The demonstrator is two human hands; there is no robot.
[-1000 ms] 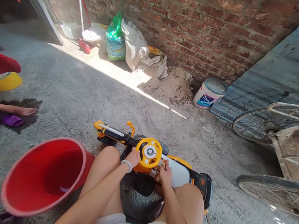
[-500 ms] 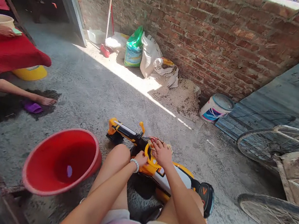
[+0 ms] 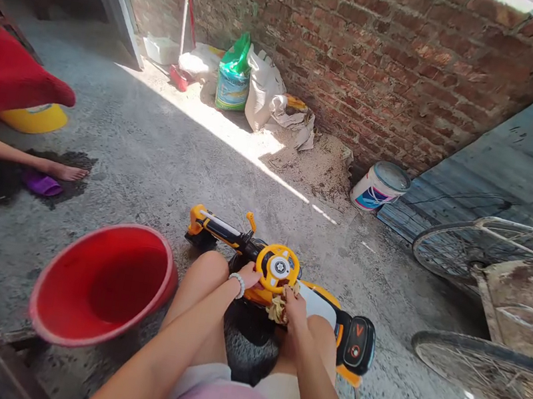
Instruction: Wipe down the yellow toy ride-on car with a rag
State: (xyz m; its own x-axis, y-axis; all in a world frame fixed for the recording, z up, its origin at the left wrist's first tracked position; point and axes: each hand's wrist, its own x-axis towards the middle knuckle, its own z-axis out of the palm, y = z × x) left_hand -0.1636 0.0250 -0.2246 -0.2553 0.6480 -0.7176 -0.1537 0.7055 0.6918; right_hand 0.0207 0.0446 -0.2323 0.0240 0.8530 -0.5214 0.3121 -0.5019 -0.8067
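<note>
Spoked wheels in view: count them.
2: the upper wheel beyond the rusty cart, the lower wheel nearer, both at right; more may be hidden.

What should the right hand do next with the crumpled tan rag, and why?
Probably wipe the white plastic panel of the yellow-and-black ride-on toy: the right hand grips the crumpled tan rag beside it, the left hand steadies the round yellow steering wheel.

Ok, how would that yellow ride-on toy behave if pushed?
The ride-on toy looks moulded plastic, so probably light for its size. Its black wheels suggest easy rolling, and its narrow body might tip if shoved sideways.
</note>
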